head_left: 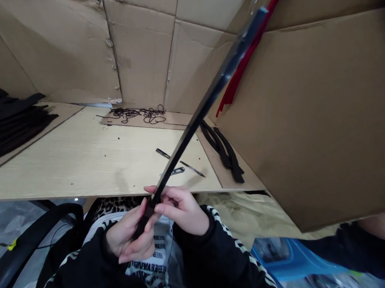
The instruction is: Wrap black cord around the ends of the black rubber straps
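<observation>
A long, slim black rod [194, 118] slants up from my lap towards the upper right, its far end bluish and shiny. My left hand [133, 236] is closed round its darker lower end, which looks like a grip. Just above, my right hand [185, 207] pinches the rod at the top of that grip, thumb and fingers round it. Behind the rod on the table lie two small thread snips, one dark [162, 153] and one with a looped handle [177, 170]. A thin pointed tool [192, 169] rests to their right.
Dark fabric strips [11, 120] are piled at the left, with more black strips [224, 150] at the right. Tangled black cord [138, 114] lies at the back. Red strips [240, 76] hang by the cardboard wall [341, 122]. Another person's sleeve [359, 255] shows beside a blue stool-like thing [291, 259].
</observation>
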The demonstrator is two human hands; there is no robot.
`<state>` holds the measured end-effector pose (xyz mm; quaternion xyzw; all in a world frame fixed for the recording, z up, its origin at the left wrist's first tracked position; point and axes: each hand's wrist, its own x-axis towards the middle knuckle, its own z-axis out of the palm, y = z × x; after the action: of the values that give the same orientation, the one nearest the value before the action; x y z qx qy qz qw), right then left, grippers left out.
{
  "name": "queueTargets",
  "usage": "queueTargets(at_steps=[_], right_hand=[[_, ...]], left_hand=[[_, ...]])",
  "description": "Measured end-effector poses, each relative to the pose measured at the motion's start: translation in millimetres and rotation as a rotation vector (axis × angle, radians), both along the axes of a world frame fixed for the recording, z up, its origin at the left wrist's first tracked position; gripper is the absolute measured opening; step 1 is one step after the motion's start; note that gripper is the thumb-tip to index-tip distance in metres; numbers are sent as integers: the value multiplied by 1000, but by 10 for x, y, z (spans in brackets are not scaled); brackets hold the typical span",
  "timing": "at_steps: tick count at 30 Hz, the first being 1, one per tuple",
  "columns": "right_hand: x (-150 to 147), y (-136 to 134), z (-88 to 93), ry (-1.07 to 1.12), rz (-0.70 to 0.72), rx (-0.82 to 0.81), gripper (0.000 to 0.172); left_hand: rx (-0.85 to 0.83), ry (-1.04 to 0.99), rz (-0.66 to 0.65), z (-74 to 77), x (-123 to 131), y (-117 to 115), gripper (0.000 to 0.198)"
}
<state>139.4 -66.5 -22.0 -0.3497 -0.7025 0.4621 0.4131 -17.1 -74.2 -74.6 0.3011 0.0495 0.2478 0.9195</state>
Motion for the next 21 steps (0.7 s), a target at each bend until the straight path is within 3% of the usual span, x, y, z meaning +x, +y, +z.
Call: queueTargets(at_steps=[2,4,7,11,13,14,16,18,20,21], right_hand=[[-31,22,-35,12,-90,47,29],[-40,48,-57,35,-173,26,28],[2,74,-44,11,-328,3,34],[66,69,32,-107,-569,194,40],[70,66,79,-60,-556,188,29],[67,69,102,-16,-492,148,27],[55,84,148,73,-275,43,38],[42,99,180,138,-85,-30,37],[24,105,190,197,-71,-50,35],[14,103,188,221,-124,-50,33]], left_hand=[[-36,-117,-123,-33,0,59,50],[-11,-86,-63,-12,13,99,55],[205,228,216,79,45,104,54],[505,738,678,158,79,41,37],[511,799,747,156,80,4,42],[487,781,714,146,74,-12,44],[402,638,553,113,56,-32,47],[266,353,240,75,34,-29,52],[161,100,-57,52,21,-6,57],[152,73,-114,55,22,7,57]])
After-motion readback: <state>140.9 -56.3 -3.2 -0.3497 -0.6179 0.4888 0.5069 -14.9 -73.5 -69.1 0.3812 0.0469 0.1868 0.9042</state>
